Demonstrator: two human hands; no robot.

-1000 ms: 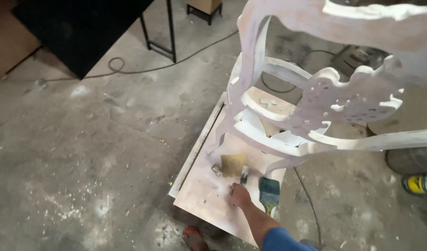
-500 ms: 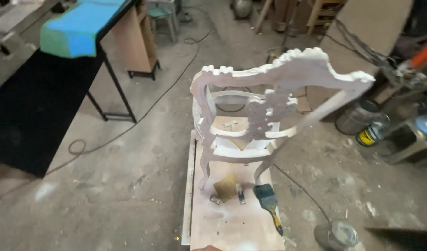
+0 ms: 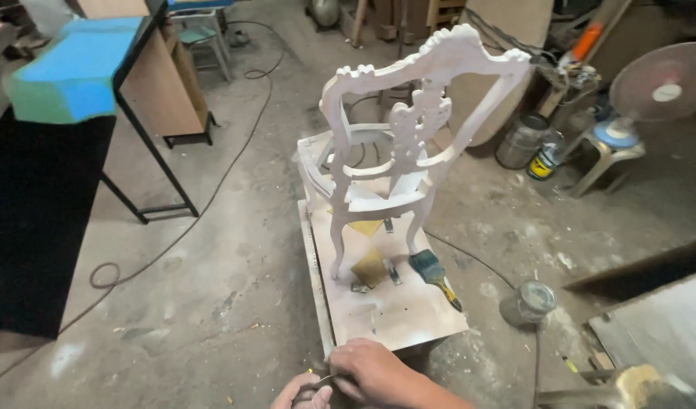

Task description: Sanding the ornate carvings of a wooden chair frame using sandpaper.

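1. The floor (image 3: 212, 250) is bare grey concrete, dusty and blotched with pale patches, with small bits of debris scattered over it.
2. A flat pale board (image 3: 397, 307) lies on the floor, smeared white. On it stands a carved chair frame (image 3: 397, 144), painted white, upright, with an open seat and an ornate pierced back.
3. On the board beside the chair's legs lie a paintbrush (image 3: 433, 274) with dark bristles and a yellow-tipped handle, a tan square of sandpaper (image 3: 371, 266), and some small metal pieces too small to make out.
4. At the bottom edge, just off the near end of the board, the two hands meet. The right hand (image 3: 374, 371) lies over the left hand (image 3: 302, 394), fingers curled in close around a small thin object (image 3: 323, 379), which sits between the two hands; what it is cannot be told. The left hand's fingers are bent inward beneath, partly cut off by the frame.
5. A small round tin (image 3: 531, 301) with a metal lid sits on the floor to the right of the board.
6. A dark cable (image 3: 212, 189) runs across the floor and loops at the left.
7. On the left stands a black metal-framed table (image 3: 128, 106), with a blue foam block (image 3: 71, 76) on top.
8. At the far right a fan (image 3: 662, 83) stands near a plastic stool (image 3: 609, 148), a metal bucket (image 3: 522, 140) and a yellow-and-black can (image 3: 543, 163).
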